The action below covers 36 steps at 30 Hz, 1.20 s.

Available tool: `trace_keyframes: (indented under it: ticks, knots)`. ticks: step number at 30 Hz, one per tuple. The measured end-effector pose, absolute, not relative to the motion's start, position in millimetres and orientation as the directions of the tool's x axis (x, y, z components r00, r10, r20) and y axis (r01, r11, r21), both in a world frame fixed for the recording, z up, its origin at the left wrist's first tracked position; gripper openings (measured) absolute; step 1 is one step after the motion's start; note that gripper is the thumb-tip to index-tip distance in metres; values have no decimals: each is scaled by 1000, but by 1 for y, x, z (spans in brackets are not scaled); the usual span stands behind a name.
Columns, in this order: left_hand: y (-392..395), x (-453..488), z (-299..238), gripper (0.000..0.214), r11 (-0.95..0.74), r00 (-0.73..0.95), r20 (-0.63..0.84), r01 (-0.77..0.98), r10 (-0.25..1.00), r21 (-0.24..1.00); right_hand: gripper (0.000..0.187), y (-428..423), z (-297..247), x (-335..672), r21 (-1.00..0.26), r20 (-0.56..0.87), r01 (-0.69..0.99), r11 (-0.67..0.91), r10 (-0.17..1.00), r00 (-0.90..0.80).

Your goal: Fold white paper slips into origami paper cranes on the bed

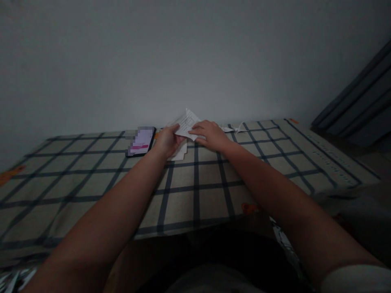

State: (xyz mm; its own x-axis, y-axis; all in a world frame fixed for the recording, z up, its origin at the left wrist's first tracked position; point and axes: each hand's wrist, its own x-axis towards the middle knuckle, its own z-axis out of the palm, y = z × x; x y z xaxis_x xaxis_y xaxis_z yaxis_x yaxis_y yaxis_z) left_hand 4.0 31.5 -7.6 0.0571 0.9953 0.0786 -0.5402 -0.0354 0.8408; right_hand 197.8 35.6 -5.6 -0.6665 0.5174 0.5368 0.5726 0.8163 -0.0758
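A printed white sheet of paper, folded to a pointed shape, is held between my two hands above the table. My left hand grips its lower left edge, with the thumb on top. The fingers of my right hand press on its right side. Beneath my left hand, more white paper lies on the cloth. Just beyond my right hand sits a small folded paper figure with thin points, which looks like a paper crane. Part of the held sheet is hidden by my fingers.
A phone with a lit, partly blurred screen rests left of my left hand. The table wears a checked tablecloth with blue lines. A plain wall stands behind it, and a dark curtain hangs at the right.
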Motion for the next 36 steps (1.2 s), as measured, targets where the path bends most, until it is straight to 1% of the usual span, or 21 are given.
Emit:
trace_keyframes:
  ticks: [2,4,7,10,12,15,17,20,22,25,28,33,36]
  knots:
    - [30,4,-8,35,-46,99,109,-494,989,868,31,39,-6,198,-189,549,524,831,531,-645]
    - [28,4,-7,38,-74,114,138,-444,984,893,36,42,-7,197,-334,550,507,795,601,-580]
    - [24,6,-6,50,-134,141,199,-372,970,919,44,44,-9,195,-546,533,481,686,727,-432]
    - [20,10,-7,65,-204,169,266,-316,949,927,42,43,-7,194,-665,546,400,630,776,-314]
    - [20,13,-10,75,-239,156,296,-301,942,923,41,42,-6,194,-701,547,363,613,790,-277]
    - [25,13,-14,72,-283,105,324,-292,940,914,34,44,-5,193,-756,522,310,577,817,-245]
    - [29,10,-15,70,-291,75,324,-282,943,914,30,48,-6,192,-805,505,251,538,843,-187]
    - [30,6,-13,68,-278,62,306,-277,950,920,35,55,-8,193,-826,509,211,522,853,-115]
    - [29,6,-12,68,-260,67,288,-269,955,927,37,58,-10,194,-846,479,201,494,869,-123]
    - [26,8,-11,66,-231,72,256,-247,964,941,28,59,-10,195,-873,419,176,454,885,-203]
    - [24,9,-11,60,-215,68,240,-258,968,942,25,55,-8,194,-874,429,153,462,880,-204]
    - [25,9,-15,40,-160,162,203,-247,966,956,29,50,-6,194,-858,447,183,480,873,-195]
    - [27,8,-18,36,-158,132,191,-229,973,961,31,51,-7,196,-852,445,207,481,873,-199]
